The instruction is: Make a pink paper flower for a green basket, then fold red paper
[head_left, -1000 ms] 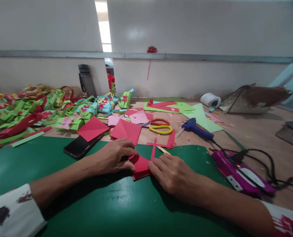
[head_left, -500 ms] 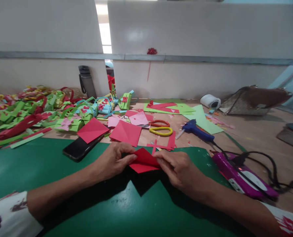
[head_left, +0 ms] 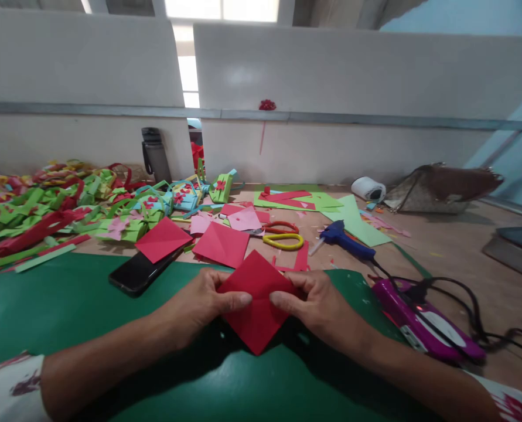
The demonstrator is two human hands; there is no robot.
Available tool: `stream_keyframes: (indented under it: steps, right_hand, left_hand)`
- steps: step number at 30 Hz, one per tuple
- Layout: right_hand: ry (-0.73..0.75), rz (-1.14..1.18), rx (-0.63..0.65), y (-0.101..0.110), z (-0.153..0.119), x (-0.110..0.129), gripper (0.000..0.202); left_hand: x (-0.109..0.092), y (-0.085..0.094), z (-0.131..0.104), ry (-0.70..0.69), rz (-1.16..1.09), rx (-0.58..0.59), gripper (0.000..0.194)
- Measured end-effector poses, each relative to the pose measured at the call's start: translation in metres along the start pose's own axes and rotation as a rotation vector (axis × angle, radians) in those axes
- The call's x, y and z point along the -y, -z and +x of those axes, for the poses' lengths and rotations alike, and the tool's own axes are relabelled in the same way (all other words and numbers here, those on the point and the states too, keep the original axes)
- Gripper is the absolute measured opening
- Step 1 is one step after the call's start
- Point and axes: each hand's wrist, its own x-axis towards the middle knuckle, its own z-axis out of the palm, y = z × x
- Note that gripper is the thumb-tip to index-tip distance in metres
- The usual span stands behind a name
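Note:
A red paper square [head_left: 257, 328] is held up between my two hands, turned like a diamond, with a faint crease across its middle. My left hand [head_left: 210, 299] pinches its left corner, thumb on the front and fingers behind. On the opposite corner my right hand [head_left: 316, 302] has the same pinch. Just beyond lie more red paper squares [head_left: 222, 243], and another red square [head_left: 163, 240] rests on a black phone [head_left: 143, 272]. Yellow-and-orange-handled scissors [head_left: 283, 241] lie past the held paper, beside pink paper pieces [head_left: 245, 218].
A green mat [head_left: 173, 381] covers the near table. At right are a blue glue gun [head_left: 346, 240], a purple power strip [head_left: 427, 325] with black cables, and a handbag [head_left: 445, 187]. Small paper baskets [head_left: 62, 205] are heaped at left near a grey bottle [head_left: 156, 155]. White panels stand behind.
The red paper was partly folded and tilted; now it is opened flat and faces me. Both thumbs have moved inward onto its front. The view has tipped up slightly.

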Motion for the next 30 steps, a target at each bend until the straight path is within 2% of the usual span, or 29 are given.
stream_keyframes:
  steps: [3,6,12,16,21,24,26,28,30]
  right_hand:
    - [0.007,0.216,0.072,0.003,0.001,-0.004,0.025]
    - [-0.024,0.285,0.084,0.005,0.001,-0.007,0.032]
    - [-0.104,0.134,-0.012,0.007,-0.003,-0.006,0.033]
    - [-0.133,0.07,0.037,0.006,-0.004,-0.006,0.029]
    - [-0.119,0.0,0.125,0.006,-0.003,-0.013,0.031]
    - [-0.11,-0.041,0.145,0.007,0.002,-0.017,0.031]
    - [-0.126,-0.093,0.148,0.008,0.005,-0.017,0.03]
    - [-0.134,-0.21,0.145,0.009,0.006,-0.014,0.026]
    - [-0.044,-0.384,0.136,0.009,0.007,-0.009,0.022]
  left_hand:
    - [0.004,0.0,0.003,-0.018,-0.144,0.044,0.043]
    - [0.005,0.002,0.006,-0.029,-0.183,0.036,0.04]
    - [0.002,0.016,-0.004,-0.045,-0.024,-0.067,0.036]
    - [0.001,0.027,-0.019,-0.034,0.113,-0.073,0.038]
    - [-0.001,0.032,-0.031,0.022,0.158,-0.055,0.045]
    - [-0.004,0.034,-0.031,0.01,0.188,-0.124,0.042]
    - [-0.007,0.036,-0.028,0.008,0.231,-0.219,0.04]
    - [-0.01,0.038,-0.025,0.012,0.277,-0.321,0.04]
    - [-0.013,0.044,-0.023,0.019,0.315,-0.355,0.04]
